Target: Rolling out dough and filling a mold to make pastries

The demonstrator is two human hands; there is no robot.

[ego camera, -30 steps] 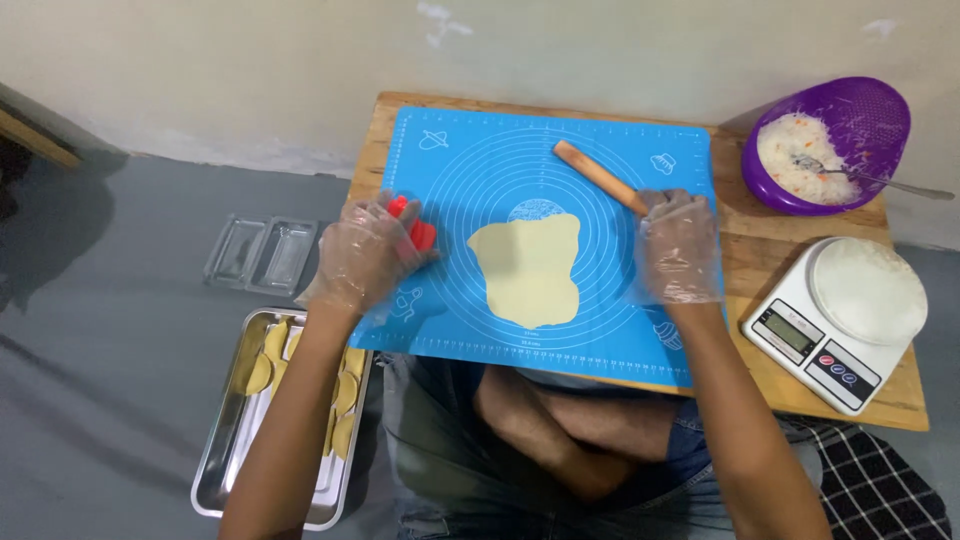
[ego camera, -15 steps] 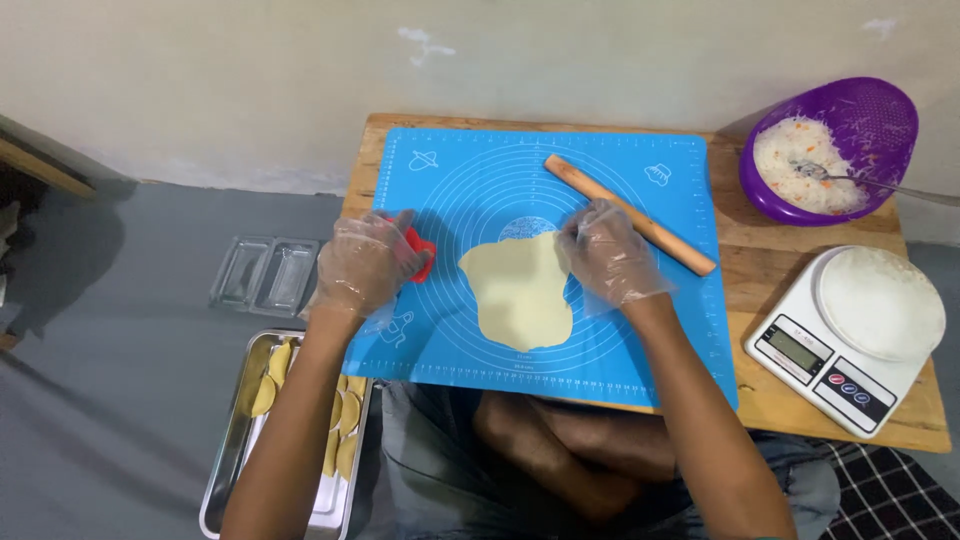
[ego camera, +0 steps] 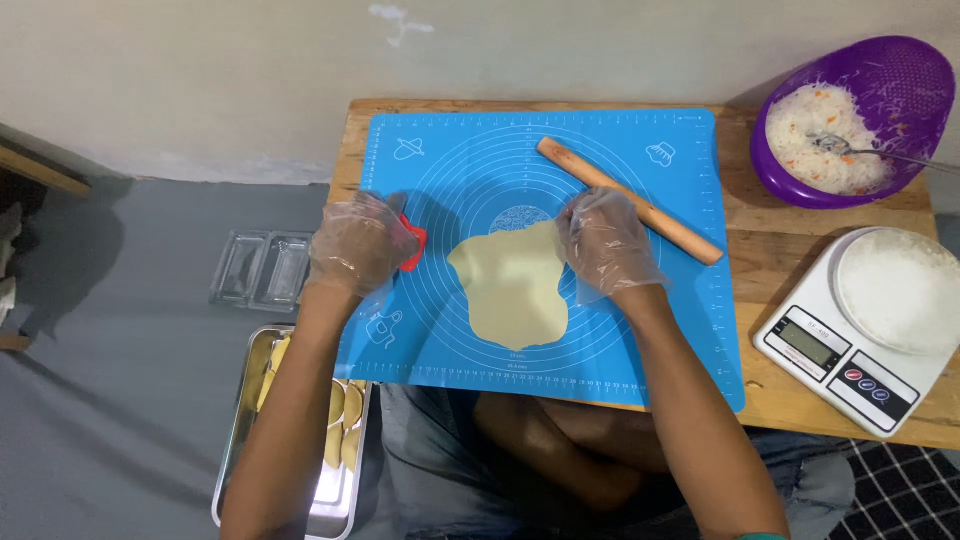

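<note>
Low against a pale wall, our wooden table [ego camera: 800, 260] carries a blue silicone mat [ego camera: 560, 160], and near its middle lies the rolled sheet of pale dough [ego camera: 510, 290], longer toward us than across. Our right hand [ego camera: 605, 245], gloved in clear plastic, rests with fingers spread on the dough's upper right edge, so it is the nearer one; the rolling pin [ego camera: 630, 200] lies just behind it, slanting from upper left to lower right. Our left hand [ego camera: 355, 245], also gloved, is closed around a red cutter [ego camera: 412, 245], which sits just left of the dough and apart from it. The cutter is mostly hidden under the glove, so its shape is perhaps round, but we cannot tell.
</note>
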